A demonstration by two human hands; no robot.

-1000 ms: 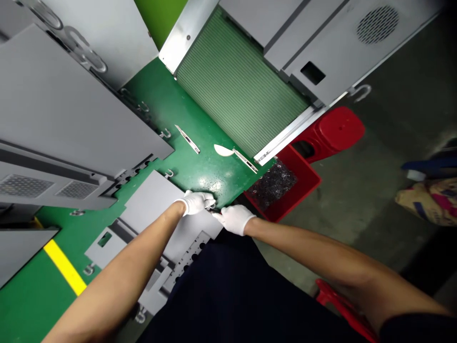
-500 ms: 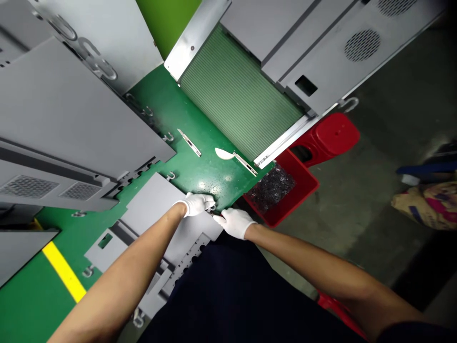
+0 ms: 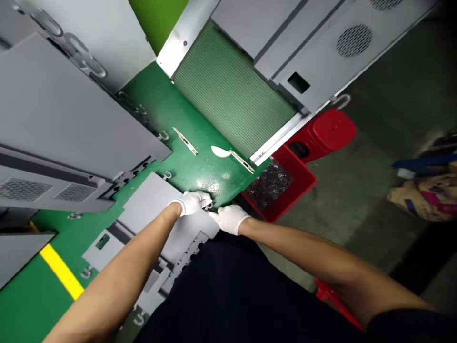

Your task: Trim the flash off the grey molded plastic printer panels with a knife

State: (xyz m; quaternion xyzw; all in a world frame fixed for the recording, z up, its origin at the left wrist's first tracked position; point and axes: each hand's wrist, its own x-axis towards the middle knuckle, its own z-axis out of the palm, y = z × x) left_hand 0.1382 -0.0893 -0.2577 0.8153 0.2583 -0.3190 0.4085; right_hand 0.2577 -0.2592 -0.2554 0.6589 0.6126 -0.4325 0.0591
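Note:
A grey moulded plastic panel (image 3: 153, 202) lies across the green table in front of my body, with curled hook-like tabs on its edges. My left hand (image 3: 194, 202), in a white glove, is closed at the panel's far right corner, its fingertips at a small curled tab (image 3: 209, 206). Close beside it, on the right, my gloved right hand (image 3: 230, 219) is closed with thumb and fingers pointing at the same corner. What the right fingers pinch is too small to make out. Dark specks lie on the table just beyond the left hand.
Two slim knife-like tools (image 3: 184, 141) and a white half-round piece (image 3: 220, 151) lie on the green table (image 3: 160, 105). Beyond is a ribbed green conveyor belt (image 3: 232, 95) carrying a grey panel. A red bin (image 3: 300, 186) of dark scraps and a red stool (image 3: 335, 128) stand right.
The whole view has shifted slightly, so everything appears a little further left and up. Both hands stay at the same corner of the panel, with little change in their grip.

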